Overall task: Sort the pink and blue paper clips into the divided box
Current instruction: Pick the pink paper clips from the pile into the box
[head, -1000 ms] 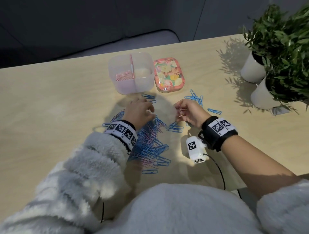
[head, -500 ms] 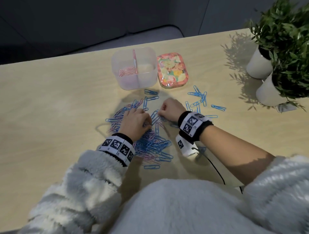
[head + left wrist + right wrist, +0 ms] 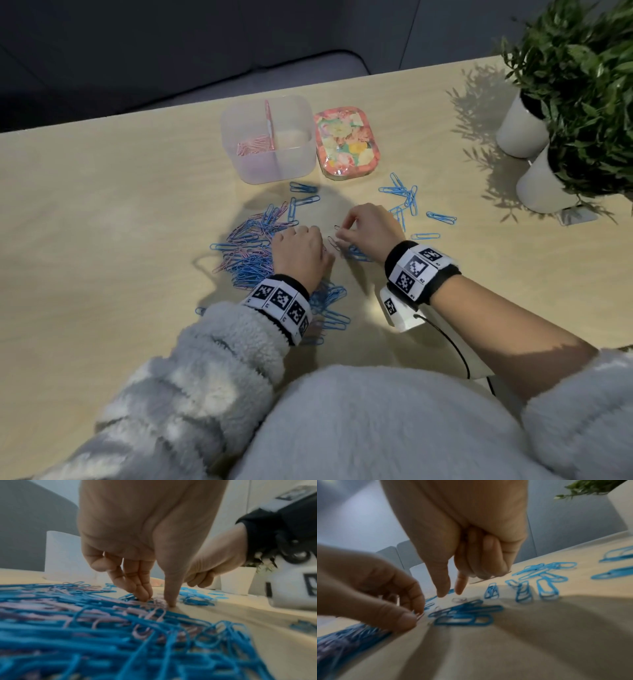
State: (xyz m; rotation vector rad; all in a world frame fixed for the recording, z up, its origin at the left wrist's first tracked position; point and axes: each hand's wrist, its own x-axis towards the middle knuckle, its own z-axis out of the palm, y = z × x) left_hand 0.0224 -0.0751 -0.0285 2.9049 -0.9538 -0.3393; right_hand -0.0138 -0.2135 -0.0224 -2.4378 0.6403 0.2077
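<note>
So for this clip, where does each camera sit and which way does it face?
Head: above, looking down at the table, divided box, both hands and sleeves.
Left wrist: low, along the left hand into the clip pile.
Right wrist: low, along the right hand.
Both wrist views show the other hand.

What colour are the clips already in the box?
Pink clips, in the box's left compartment; head view shows it best.

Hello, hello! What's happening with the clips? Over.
Left hand fingers down in mixed pile. Right hand over loose clips. Box: pink clips only.
</note>
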